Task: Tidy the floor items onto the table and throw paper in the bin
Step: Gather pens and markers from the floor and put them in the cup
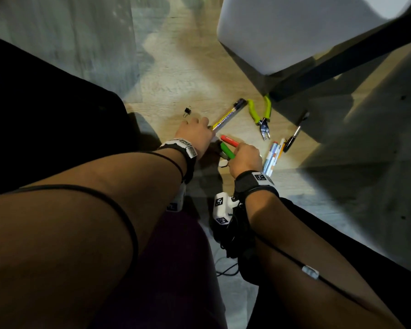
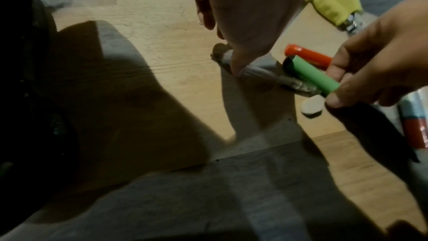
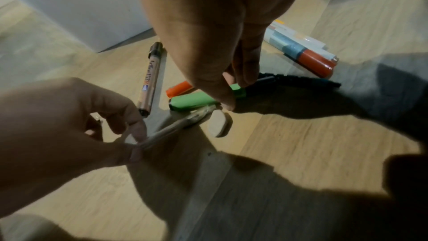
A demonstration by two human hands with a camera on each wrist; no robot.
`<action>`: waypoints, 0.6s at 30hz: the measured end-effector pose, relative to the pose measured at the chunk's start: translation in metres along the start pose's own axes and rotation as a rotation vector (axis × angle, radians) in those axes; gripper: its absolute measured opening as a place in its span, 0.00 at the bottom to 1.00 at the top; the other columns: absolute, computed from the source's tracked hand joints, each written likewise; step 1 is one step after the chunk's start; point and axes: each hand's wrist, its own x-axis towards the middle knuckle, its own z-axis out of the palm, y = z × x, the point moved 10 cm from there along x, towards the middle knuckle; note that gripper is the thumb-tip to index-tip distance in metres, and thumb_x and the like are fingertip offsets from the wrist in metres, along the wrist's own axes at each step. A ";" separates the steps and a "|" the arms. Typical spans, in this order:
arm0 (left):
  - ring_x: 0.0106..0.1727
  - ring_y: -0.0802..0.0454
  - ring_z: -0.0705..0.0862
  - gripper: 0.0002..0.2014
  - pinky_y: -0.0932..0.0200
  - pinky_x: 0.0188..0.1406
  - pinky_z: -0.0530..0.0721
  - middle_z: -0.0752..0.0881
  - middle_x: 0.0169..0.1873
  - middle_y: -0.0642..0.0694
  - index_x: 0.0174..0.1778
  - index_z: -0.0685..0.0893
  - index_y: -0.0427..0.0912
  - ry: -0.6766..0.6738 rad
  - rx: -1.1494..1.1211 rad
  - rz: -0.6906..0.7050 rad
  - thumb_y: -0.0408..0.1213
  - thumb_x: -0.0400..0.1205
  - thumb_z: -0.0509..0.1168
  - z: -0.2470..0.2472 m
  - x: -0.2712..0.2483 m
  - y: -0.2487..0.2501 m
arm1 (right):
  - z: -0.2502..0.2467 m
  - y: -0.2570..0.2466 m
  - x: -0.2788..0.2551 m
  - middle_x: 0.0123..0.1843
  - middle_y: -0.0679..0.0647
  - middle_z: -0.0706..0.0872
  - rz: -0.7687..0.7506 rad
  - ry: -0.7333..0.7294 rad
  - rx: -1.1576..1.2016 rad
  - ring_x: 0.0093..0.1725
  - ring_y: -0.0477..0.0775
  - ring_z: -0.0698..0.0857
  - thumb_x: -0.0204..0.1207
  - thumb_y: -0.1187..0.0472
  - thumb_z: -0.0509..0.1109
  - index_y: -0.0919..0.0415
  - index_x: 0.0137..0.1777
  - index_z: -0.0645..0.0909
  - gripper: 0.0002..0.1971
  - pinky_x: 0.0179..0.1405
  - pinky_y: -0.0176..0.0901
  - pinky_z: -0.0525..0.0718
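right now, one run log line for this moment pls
left hand: pinches clear plastic pen | right hand: grips green marker | orange marker, white oval eraser: on wooden floor

Your left hand (image 2: pixel 250 16) pinches a clear pen (image 2: pixel 266 74) lying on the floor (image 2: pixel 162 43); your right hand (image 2: pixel 382 58) grips the green marker (image 2: pixel 312 76), near an orange marker (image 2: pixel 308 56) and white eraser (image 2: pixel 311 106).

Both forearms are bare, with no sleeves. Each wrist wears a dark strap (image 1: pixel 252 184) topped by a white tag with a black square code (image 1: pixel 261 177). A white camera block (image 1: pixel 220 207) with similar codes hangs under the right wrist. Thin black cables (image 1: pixel 128 224) run along both arms, one carrying a small white clip (image 1: pixel 310 272).
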 end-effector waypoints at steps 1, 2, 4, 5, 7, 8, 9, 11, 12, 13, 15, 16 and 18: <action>0.66 0.34 0.77 0.25 0.38 0.61 0.80 0.76 0.65 0.40 0.76 0.80 0.48 0.005 0.022 -0.002 0.36 0.80 0.70 0.001 0.000 -0.002 | 0.000 0.001 0.000 0.67 0.63 0.88 0.004 0.005 0.000 0.67 0.68 0.88 0.81 0.64 0.74 0.58 0.70 0.86 0.18 0.66 0.55 0.87; 0.67 0.34 0.77 0.24 0.38 0.61 0.80 0.76 0.65 0.40 0.75 0.81 0.47 0.000 0.033 -0.005 0.37 0.80 0.71 0.001 -0.002 -0.005 | -0.002 0.002 -0.001 0.66 0.64 0.89 0.009 0.003 0.002 0.66 0.68 0.89 0.81 0.64 0.74 0.58 0.69 0.87 0.17 0.65 0.55 0.88; 0.69 0.35 0.76 0.22 0.38 0.63 0.79 0.77 0.66 0.40 0.74 0.81 0.45 -0.012 0.042 -0.014 0.39 0.82 0.69 0.003 -0.004 -0.010 | -0.003 0.005 -0.003 0.64 0.63 0.90 0.022 -0.007 0.033 0.64 0.68 0.89 0.80 0.62 0.75 0.59 0.67 0.88 0.16 0.63 0.55 0.89; 0.69 0.35 0.77 0.21 0.38 0.65 0.79 0.78 0.67 0.40 0.74 0.80 0.44 -0.019 0.046 -0.011 0.40 0.84 0.67 0.004 -0.005 -0.011 | -0.003 0.009 -0.004 0.63 0.62 0.91 0.029 -0.017 0.070 0.63 0.67 0.90 0.78 0.60 0.77 0.58 0.65 0.88 0.16 0.62 0.55 0.90; 0.69 0.37 0.79 0.18 0.40 0.67 0.76 0.82 0.67 0.40 0.73 0.79 0.45 -0.040 0.044 0.016 0.40 0.87 0.61 0.002 -0.009 -0.013 | -0.012 0.016 -0.008 0.58 0.58 0.91 0.043 -0.023 0.156 0.59 0.63 0.90 0.73 0.55 0.80 0.56 0.62 0.88 0.17 0.58 0.52 0.90; 0.68 0.37 0.80 0.16 0.41 0.66 0.76 0.83 0.65 0.41 0.72 0.80 0.46 -0.068 0.025 0.034 0.39 0.88 0.59 -0.001 -0.013 -0.012 | -0.019 0.019 -0.011 0.54 0.56 0.92 0.051 -0.019 0.219 0.55 0.61 0.90 0.71 0.54 0.80 0.55 0.58 0.88 0.16 0.55 0.50 0.90; 0.65 0.37 0.83 0.15 0.43 0.62 0.78 0.85 0.62 0.40 0.70 0.80 0.46 -0.109 0.014 0.063 0.37 0.88 0.59 -0.004 -0.018 -0.009 | -0.028 0.022 -0.014 0.49 0.54 0.92 0.060 -0.015 0.308 0.51 0.59 0.90 0.69 0.54 0.81 0.54 0.55 0.87 0.15 0.52 0.50 0.91; 0.54 0.37 0.88 0.13 0.49 0.49 0.84 0.88 0.56 0.39 0.66 0.82 0.43 -0.199 -0.014 0.135 0.33 0.86 0.64 -0.018 -0.032 0.000 | -0.051 0.022 -0.021 0.36 0.48 0.90 0.057 -0.017 0.491 0.39 0.52 0.89 0.66 0.57 0.82 0.54 0.48 0.86 0.13 0.46 0.49 0.90; 0.49 0.38 0.88 0.12 0.50 0.45 0.86 0.88 0.52 0.39 0.64 0.84 0.42 -0.221 -0.020 0.161 0.32 0.84 0.66 -0.032 -0.039 0.004 | -0.065 0.022 -0.026 0.31 0.45 0.87 0.039 -0.018 0.543 0.34 0.48 0.87 0.65 0.57 0.82 0.54 0.47 0.85 0.12 0.43 0.47 0.87; 0.46 0.39 0.87 0.12 0.50 0.42 0.87 0.88 0.50 0.40 0.62 0.85 0.42 -0.218 -0.033 0.170 0.31 0.84 0.66 -0.051 -0.044 0.006 | -0.082 0.023 -0.031 0.30 0.45 0.86 0.009 -0.005 0.582 0.33 0.48 0.86 0.62 0.57 0.82 0.55 0.47 0.86 0.14 0.43 0.47 0.86; 0.43 0.41 0.83 0.13 0.54 0.38 0.80 0.85 0.45 0.45 0.61 0.85 0.45 -0.195 -0.108 0.157 0.30 0.83 0.65 -0.096 -0.058 0.004 | -0.125 0.016 -0.051 0.37 0.48 0.91 -0.028 0.022 0.654 0.39 0.53 0.89 0.55 0.57 0.81 0.55 0.46 0.87 0.17 0.45 0.51 0.91; 0.40 0.44 0.82 0.13 0.58 0.35 0.76 0.84 0.40 0.47 0.60 0.85 0.46 -0.168 -0.150 0.158 0.29 0.82 0.65 -0.122 -0.067 0.001 | -0.147 0.011 -0.063 0.39 0.50 0.91 -0.055 0.035 0.673 0.40 0.54 0.89 0.57 0.60 0.82 0.55 0.46 0.86 0.16 0.44 0.47 0.92; 0.29 0.53 0.83 0.11 0.63 0.27 0.74 0.83 0.23 0.54 0.55 0.87 0.45 -0.099 -0.231 0.155 0.30 0.81 0.63 -0.177 -0.089 -0.005 | -0.185 -0.003 -0.092 0.41 0.52 0.89 -0.121 0.022 0.660 0.40 0.54 0.87 0.68 0.68 0.81 0.57 0.51 0.86 0.13 0.36 0.33 0.88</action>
